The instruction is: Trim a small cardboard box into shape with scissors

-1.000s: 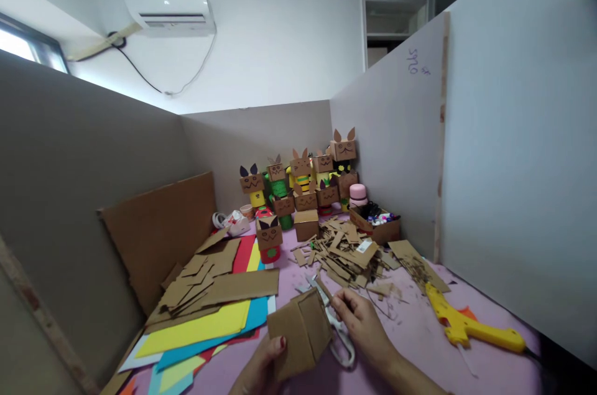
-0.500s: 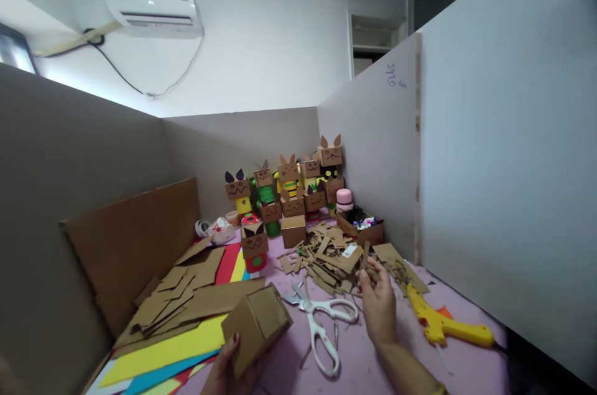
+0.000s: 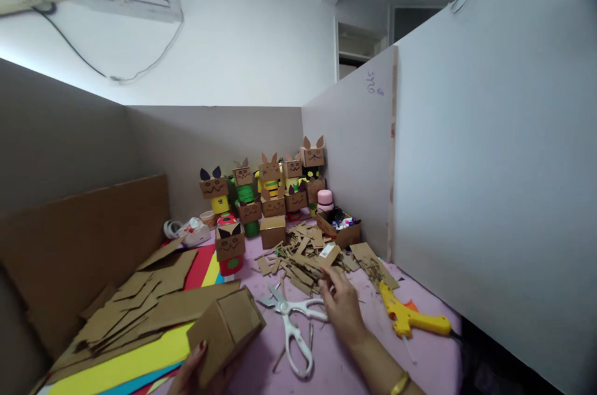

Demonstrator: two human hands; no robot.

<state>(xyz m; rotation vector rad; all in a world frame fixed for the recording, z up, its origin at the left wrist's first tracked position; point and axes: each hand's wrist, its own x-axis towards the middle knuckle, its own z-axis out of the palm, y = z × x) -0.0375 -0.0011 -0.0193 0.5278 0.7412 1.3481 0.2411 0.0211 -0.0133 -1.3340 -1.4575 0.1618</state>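
Note:
At the lower left, my left hand (image 3: 189, 373) is closed around a small brown cardboard box (image 3: 228, 329), held tilted above the table. My right hand (image 3: 342, 305) is at the near edge of a heap of cardboard scraps (image 3: 303, 258), its fingers bent and a little apart. I see no strip between them, though the fingertips overlap the heap. White-handled scissors (image 3: 295, 308) lie spread between my two hands. To the right of my right hand rests a yellow hot glue gun (image 3: 415, 318).
Cardboard animal figures (image 3: 270, 183) stand at the back, near another cardboard box (image 3: 273, 233). Flat cardboard pieces (image 3: 125, 314) and coloured sheets (image 3: 125, 361) cover the left side. An open box of small items (image 3: 340, 230) and a cardboard piece (image 3: 373, 264) are at right, beside partition walls (image 3: 349, 152).
The view has turned right. My right hand, which held up a thin cardboard strip, is now lower over the scraps without a visible strip. My left hand still holds the box.

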